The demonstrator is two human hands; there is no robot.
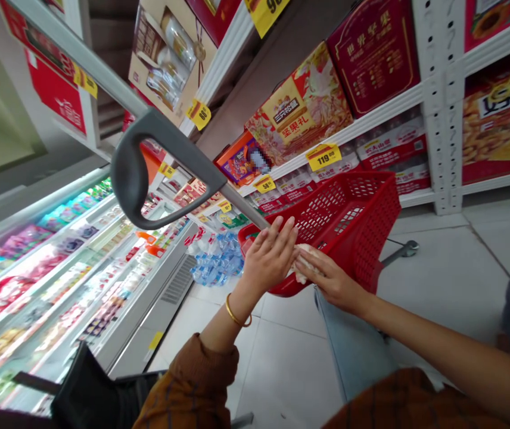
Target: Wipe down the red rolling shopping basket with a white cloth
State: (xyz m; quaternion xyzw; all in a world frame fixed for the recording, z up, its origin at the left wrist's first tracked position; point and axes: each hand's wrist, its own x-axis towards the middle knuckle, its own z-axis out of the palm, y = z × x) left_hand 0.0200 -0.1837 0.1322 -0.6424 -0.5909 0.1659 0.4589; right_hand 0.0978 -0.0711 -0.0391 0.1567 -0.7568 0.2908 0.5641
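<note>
The left hand [269,257] lies flat and open against a pale bundle [298,276] that the right hand [330,280] grips at the red basket [362,226] rim; grey handle [132,179] at 10 o'clock.

The basket [353,220] is red, its walls a lattice of small holes, and the handle [139,173] is grey. The wad [300,266] is white, the bangle [237,316] gold, the sleeve [192,381] brown plaid. The price tags [323,157] are yellow, the floor [438,280] pale grey.

Rust-brown plaid sleeves [192,381], 1 gold bangle [238,314] on left wrist, pale blue jeans [353,345]
</note>
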